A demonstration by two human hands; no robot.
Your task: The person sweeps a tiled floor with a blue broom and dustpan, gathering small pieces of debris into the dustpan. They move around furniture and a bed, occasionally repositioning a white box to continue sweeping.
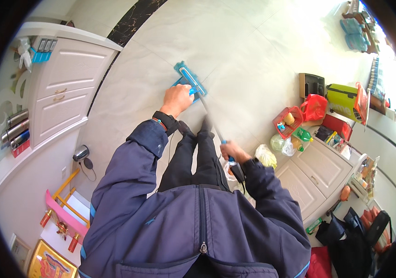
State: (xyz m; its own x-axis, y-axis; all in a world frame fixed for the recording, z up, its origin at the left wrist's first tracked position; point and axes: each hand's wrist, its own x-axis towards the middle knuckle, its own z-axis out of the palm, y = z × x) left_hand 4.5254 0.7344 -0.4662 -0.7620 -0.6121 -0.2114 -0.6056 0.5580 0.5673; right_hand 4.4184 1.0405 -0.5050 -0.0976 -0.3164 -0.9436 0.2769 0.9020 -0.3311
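A blue flat mop [190,76] is in front of me, its pad standing out against the pale floor. From the pad its grey pole [211,116] slants down to the right. My left hand [176,100] is closed round a blue part of the mop close to the pad; the exact part is mostly covered by my fingers. Farther down the pole, my right hand [235,151] is wrapped about a blue grip. Whether the pad touches the floor, I cannot tell. My feet [189,129] are just below the pad.
At left stands a white cabinet [70,78], with a metallic cup-like thing [81,153] below it. To the right are a red basket [286,121], a red bag [314,107], a green box [341,98], bottles [304,135] and a yellowish bag [265,155] beside another cabinet [316,173].
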